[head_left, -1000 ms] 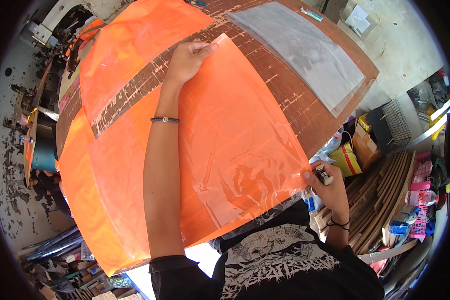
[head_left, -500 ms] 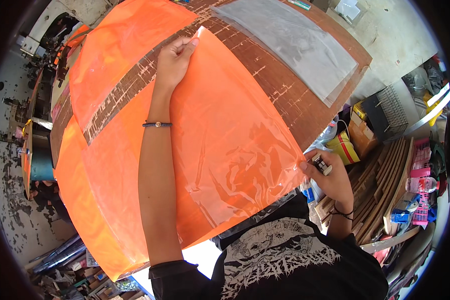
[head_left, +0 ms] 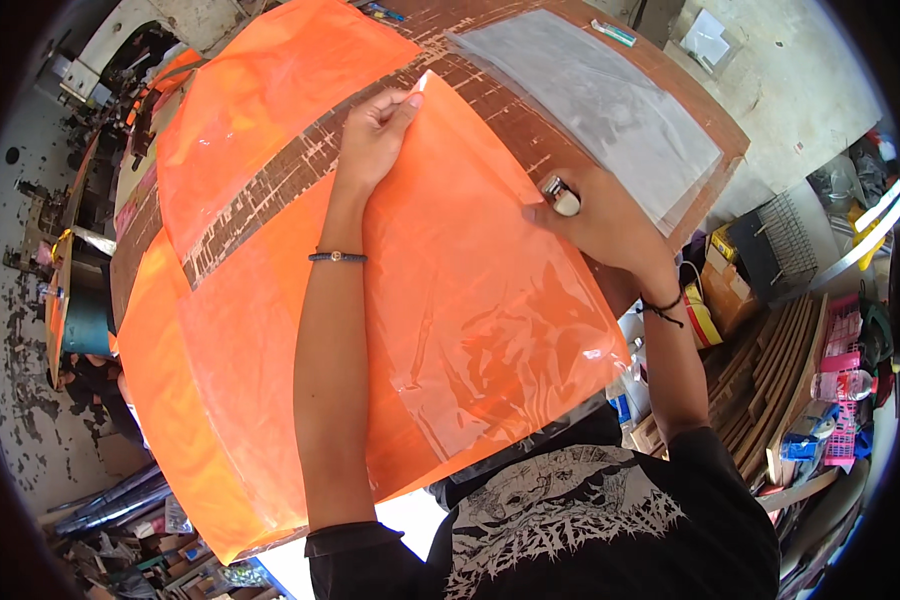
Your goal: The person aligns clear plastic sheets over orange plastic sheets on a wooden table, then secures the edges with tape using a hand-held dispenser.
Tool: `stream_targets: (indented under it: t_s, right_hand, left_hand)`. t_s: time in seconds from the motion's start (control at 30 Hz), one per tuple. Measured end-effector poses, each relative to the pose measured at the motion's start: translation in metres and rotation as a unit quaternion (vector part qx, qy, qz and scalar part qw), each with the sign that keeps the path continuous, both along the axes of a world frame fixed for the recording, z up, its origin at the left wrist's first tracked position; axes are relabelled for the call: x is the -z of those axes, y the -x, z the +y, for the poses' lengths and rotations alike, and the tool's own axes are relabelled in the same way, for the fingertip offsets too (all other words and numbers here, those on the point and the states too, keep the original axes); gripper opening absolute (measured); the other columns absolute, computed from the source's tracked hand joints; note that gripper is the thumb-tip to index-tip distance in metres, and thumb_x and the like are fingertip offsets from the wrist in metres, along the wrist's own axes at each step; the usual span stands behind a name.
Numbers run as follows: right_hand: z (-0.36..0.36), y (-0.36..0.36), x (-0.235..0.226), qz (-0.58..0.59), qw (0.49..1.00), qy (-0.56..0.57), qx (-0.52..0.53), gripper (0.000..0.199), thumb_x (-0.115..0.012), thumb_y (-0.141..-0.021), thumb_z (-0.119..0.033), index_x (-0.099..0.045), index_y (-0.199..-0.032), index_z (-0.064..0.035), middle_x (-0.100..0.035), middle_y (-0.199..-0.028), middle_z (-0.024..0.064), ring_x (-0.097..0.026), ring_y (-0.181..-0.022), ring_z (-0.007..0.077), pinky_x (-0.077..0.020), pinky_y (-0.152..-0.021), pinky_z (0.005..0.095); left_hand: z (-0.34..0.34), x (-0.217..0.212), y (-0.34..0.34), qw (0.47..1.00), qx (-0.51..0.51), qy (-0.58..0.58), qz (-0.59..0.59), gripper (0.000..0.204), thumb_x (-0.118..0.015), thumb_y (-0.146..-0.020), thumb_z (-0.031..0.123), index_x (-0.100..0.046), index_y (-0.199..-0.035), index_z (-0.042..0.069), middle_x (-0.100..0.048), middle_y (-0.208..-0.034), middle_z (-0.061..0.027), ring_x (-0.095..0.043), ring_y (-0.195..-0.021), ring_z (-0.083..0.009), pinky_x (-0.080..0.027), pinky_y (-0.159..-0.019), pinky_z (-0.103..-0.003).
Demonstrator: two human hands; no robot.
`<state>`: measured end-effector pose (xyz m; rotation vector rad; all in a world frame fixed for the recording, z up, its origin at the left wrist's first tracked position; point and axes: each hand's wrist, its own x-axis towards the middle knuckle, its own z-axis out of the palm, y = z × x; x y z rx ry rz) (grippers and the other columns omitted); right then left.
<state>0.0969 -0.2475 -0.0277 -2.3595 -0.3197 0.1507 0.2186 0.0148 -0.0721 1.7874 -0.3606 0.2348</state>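
So your orange sheet (head_left: pixel 470 250) is on the side of the tabletop (head_left: pixel 500 112) closest to you, spilling over the near edge toward your lap. The bit that matters is its right-hand edge. It slants from the corner in your left hand (head_left: pixel 374 135), out over the tabletop, down to a free corner near your right hip.

Your left hand has that far corner pinched between thumb and fingers, arm stretched right across the sheet. Your right hand (head_left: pixel 605 220) is partway down the same edge, thumb on the sheet, the rest of it out toward the tabletop's right corner. A small silver-and-white tool (head_left: pixel 562 198) sits in that hand beside the thumb. Can't tell if the right fingers are under the sheet or pinching it, they're hidden from up here.

Your right hand is the nearer one to the free corner, which lies below it and a little to its right. Past that hand, the grey film (head_left: pixel 600 110) runs along the tabletop toward its right corner, with its own long side slanting much like your sheet's edge. The other orange piece (head_left: pixel 280 110) lies over toward the tabletop's far left, across a bare strip.
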Motion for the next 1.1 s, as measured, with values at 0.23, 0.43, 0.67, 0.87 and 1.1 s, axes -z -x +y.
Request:
stream_targets:
  t_s: [0.23,0.43,0.67,0.87,1.1]
  right_hand:
    - [0.006,-0.011,0.017,-0.047,0.998,-0.048,0.001,0.028,-0.071,-0.081,-0.024,-0.061,-0.080,0.0030,-0.056,-0.063,0.0133,-0.050,-0.057,0.0221,-0.0438,-0.058,0.0366]
    - [0.006,-0.013,0.019,-0.035,0.997,-0.072,-0.002,0.027,-0.069,-0.083,-0.023,-0.061,-0.080,0.0027,-0.055,-0.062,0.0112,-0.048,-0.057,0.0185,-0.0423,-0.056,0.0346]
    - [0.001,-0.010,0.015,0.002,0.997,-0.076,0.002,0.031,-0.070,-0.083,-0.025,-0.058,-0.074,0.0025,-0.050,-0.059,0.0068,-0.045,-0.056,0.0145,-0.0404,-0.054,0.0328]
    - [-0.010,0.033,0.005,0.004,1.000,-0.027,0.016,0.035,-0.075,-0.079,-0.026,-0.056,-0.072,0.0023,-0.049,-0.058,0.0097,-0.043,-0.055,0.0162,-0.0389,-0.053,0.0345]
    - [-0.037,0.104,0.002,0.066,0.992,-0.026,0.104,0.031,-0.079,-0.078,-0.026,-0.065,-0.086,0.0015,-0.060,-0.066,0.0064,-0.053,-0.059,0.0126,-0.0444,-0.058,0.0296]
  left_hand:
    - [0.006,-0.005,-0.001,0.999,0.017,-0.034,0.015,0.024,-0.061,-0.096,0.028,-0.067,-0.093,0.004,-0.054,-0.068,0.0090,-0.037,-0.062,-0.0015,-0.034,-0.059,-0.021]
    - [0.005,-0.005,-0.003,0.999,0.013,-0.032,0.016,0.026,-0.062,-0.095,0.029,-0.065,-0.089,0.004,-0.050,-0.061,0.0085,-0.035,-0.058,-0.0032,-0.033,-0.056,-0.023]
    - [0.005,-0.008,-0.003,0.999,0.005,-0.035,0.012,0.025,-0.063,-0.095,0.028,-0.064,-0.087,0.004,-0.045,-0.058,0.0092,-0.032,-0.057,-0.0033,-0.030,-0.054,-0.023]
    - [0.008,-0.002,0.000,1.000,-0.013,-0.018,-0.002,0.025,-0.062,-0.095,0.027,-0.064,-0.087,0.004,-0.043,-0.057,0.0095,-0.030,-0.056,-0.0032,-0.028,-0.053,-0.024]
    - [0.006,-0.001,0.001,1.000,-0.012,-0.005,-0.009,0.022,-0.062,-0.095,0.024,-0.067,-0.094,0.003,-0.055,-0.066,0.0087,-0.038,-0.060,-0.0010,-0.033,-0.055,-0.021]
